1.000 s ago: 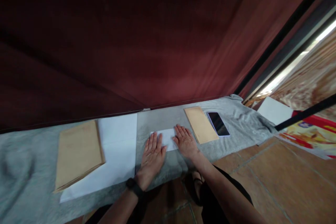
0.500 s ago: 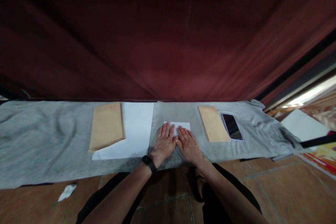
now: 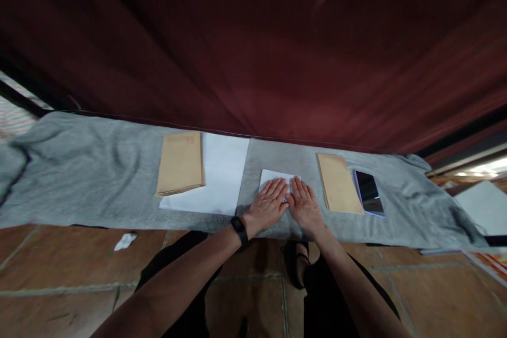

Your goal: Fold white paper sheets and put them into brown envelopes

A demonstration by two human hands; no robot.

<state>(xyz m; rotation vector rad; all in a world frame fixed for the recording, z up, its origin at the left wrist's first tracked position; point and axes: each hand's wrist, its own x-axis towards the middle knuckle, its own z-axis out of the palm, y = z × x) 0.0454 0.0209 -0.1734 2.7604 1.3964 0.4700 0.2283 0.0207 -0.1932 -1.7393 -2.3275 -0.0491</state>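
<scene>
Two bare hands of mine lie flat, palms down, on a small white paper (image 3: 271,175) just below and right of the middle of the frame. My left hand (image 3: 269,203) covers much of it, fingers stretched out and lightly spread; my right hand (image 3: 307,206) presses over its right part, fingers straight and nearly together. Neither hand pinches anything. My thumbs come close together, though I cannot tell whether they touch.

I judge the paper very light, thin and easy to bend, stiff enough to hold a crease but quick to wrinkle or tear if I drag it. Its surface is probably smooth, so it could slide on the soft grey cloth (image 3: 99,179) below; flat pressure suits it better than a tight squeeze. I cannot tell how many layers are under my palms. The far left corner shows beyond my fingertips, and I would lift there, thumb below and fingertip above, with the other palm holding the rest down.

Left of centre in the frame, brown envelopes (image 3: 182,163) rest partly on a larger white paper (image 3: 224,169). Toward the right of the frame, just beside a phone (image 3: 369,193), lies another brown envelope (image 3: 340,185).
</scene>
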